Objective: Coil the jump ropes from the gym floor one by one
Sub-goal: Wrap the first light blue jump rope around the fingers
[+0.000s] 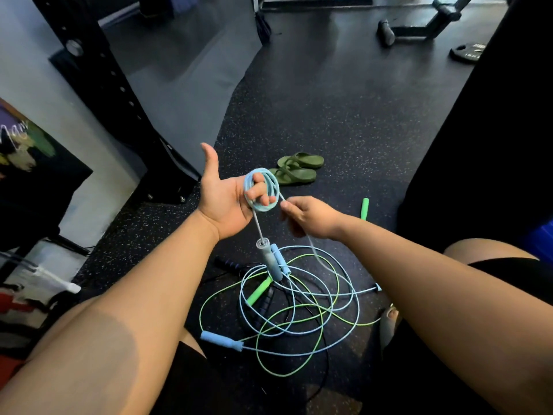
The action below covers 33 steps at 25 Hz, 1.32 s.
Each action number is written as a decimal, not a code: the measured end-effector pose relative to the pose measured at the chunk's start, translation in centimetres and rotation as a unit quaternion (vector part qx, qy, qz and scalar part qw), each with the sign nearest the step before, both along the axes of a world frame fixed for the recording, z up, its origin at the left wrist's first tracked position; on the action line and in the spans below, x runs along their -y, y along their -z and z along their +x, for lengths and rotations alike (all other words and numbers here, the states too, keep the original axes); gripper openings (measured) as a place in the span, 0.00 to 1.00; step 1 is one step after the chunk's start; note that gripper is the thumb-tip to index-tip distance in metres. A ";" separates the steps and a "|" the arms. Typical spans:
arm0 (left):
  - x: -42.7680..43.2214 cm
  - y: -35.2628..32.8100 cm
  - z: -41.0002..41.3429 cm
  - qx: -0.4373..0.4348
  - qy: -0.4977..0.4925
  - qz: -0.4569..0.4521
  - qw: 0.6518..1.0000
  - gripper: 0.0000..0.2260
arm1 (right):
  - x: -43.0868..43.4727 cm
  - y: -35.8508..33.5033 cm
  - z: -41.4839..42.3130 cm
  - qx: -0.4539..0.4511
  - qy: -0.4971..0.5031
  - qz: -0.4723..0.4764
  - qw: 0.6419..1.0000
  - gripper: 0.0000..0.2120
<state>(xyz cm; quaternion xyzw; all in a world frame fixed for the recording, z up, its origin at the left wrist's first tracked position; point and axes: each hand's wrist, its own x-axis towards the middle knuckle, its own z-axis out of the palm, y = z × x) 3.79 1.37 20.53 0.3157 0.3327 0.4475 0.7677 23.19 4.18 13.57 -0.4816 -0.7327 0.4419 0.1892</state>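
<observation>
Non-task stuff: pair of green flip-flops on the black speckled rubber floor, side by side, touching. Black perforated rack upright at left against a pale wall. Dark poster with green and white paint strokes leaning at the lower left. Black weight plate flat on the floor at far right. Machine frame with a padded roller at the top right. Large black mass along the right edge, can't tell what it is.
</observation>
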 end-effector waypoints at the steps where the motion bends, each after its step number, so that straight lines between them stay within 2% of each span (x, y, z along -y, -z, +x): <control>1: -0.1 0.1 -0.1 0.010 -0.026 0.006 1.000 0.45 | 0.2 0.3 -0.1 0.026 -0.024 -0.019 0.999 0.14; 4: -0.4 0.3 -0.1 0.011 -0.106 0.023 0.994 0.44 | 0.8 0.6 -0.4 0.100 -0.094 -0.043 0.990 0.11; 8: -0.6 0.5 0.5 0.019 -0.185 0.036 0.982 0.41 | 1.2 -1.3 -1.3 0.195 -0.154 0.030 0.968 0.11; 11: -0.8 0.5 1.0 -0.006 -0.213 0.037 0.976 0.44 | 1.6 -2.9 -1.8 0.241 -0.147 0.118 0.952 0.11; 14: -1.3 0.9 0.9 -0.065 -0.217 0.031 0.974 0.47 | 2.0 -4.4 -2.3 0.237 -0.128 0.176 0.947 0.13; 17: -1.5 1.4 1.2 -0.166 -0.166 0.001 0.972 0.51 | 2.3 -5.5 -2.5 0.215 -0.112 0.236 0.941 0.14; 20: -0.8 1.7 1.8 -0.278 0.007 0.006 0.960 0.55 | 2.1 -6.4 -1.8 0.235 -0.078 0.286 0.926 0.17; 23: 0.0 1.6 2.1 -0.323 0.134 0.026 0.936 0.54 | 1.6 -7.1 -0.7 0.230 -0.055 0.295 0.926 0.17; 26: 0.5 1.1 2.0 -0.318 0.203 0.013 0.926 0.48 | 1.1 -7.3 0.1 0.172 -0.067 0.285 0.940 0.19; 29: 0.8 0.7 1.8 -0.261 0.268 0.003 0.928 0.48 | 0.1 -6.5 1.0 0.083 -0.085 0.259 0.958 0.19; 31: 1.0 0.1 1.6 -0.211 0.248 0.005 0.946 0.48 | -0.5 -5.9 1.5 0.037 -0.061 0.230 0.971 0.20; 33: 0.8 -0.3 1.2 -0.153 0.185 -0.004 0.971 0.47 | -1.0 -4.6 1.9 0.026 -0.012 0.178 0.984 0.23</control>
